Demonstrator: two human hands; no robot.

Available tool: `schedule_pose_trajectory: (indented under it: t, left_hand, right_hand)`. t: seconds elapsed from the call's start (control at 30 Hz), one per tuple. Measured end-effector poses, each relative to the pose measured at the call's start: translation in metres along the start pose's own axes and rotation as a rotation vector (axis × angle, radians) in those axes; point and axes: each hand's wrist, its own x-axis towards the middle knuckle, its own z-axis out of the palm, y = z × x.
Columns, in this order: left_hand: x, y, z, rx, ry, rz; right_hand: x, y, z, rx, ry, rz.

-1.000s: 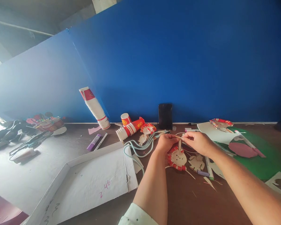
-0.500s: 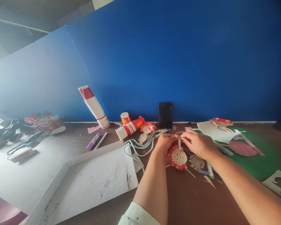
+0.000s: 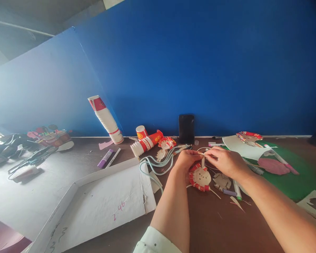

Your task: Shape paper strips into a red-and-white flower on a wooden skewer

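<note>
My left hand [image 3: 187, 160] and my right hand [image 3: 225, 162] meet above the table, fingertips pinched on a thin pale strip [image 3: 201, 153] that shows between them. Just below the fingers lies a paper-cup face [image 3: 202, 176] with dark eye marks and a curled red-and-white fringe. A pale band rises from its top toward my fingertips; its upper end is hidden there. Narrow white strips stick out from the lower side of the face. To its right, under my right wrist, sits a crumpled greyish paper cutout [image 3: 221, 182].
A white cardboard tray [image 3: 102, 196] lies left of my arms beside looped pale-blue cords [image 3: 158, 168]. Behind stand a leaning cup stack [image 3: 105, 119], lying red cups [image 3: 147, 143] and a black phone [image 3: 186, 129]. Markers [image 3: 237, 190], a pink paper piece [image 3: 273, 166] and a green sheet [image 3: 297, 179] lie right.
More of the pale strip shows between my fingertips, and my right hand has shifted slightly right. The paper-cup face has hardly moved.
</note>
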Motion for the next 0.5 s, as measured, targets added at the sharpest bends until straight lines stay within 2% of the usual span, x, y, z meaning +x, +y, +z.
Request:
schedule_pose_trajectory:
  t: [0.5]
  left_hand:
    - [0.0072,-0.0024,0.0014,0.016,0.14,-0.021]
  right_hand:
    - [-0.0012,0.0053,0.0102,0.059,-0.016,0.0]
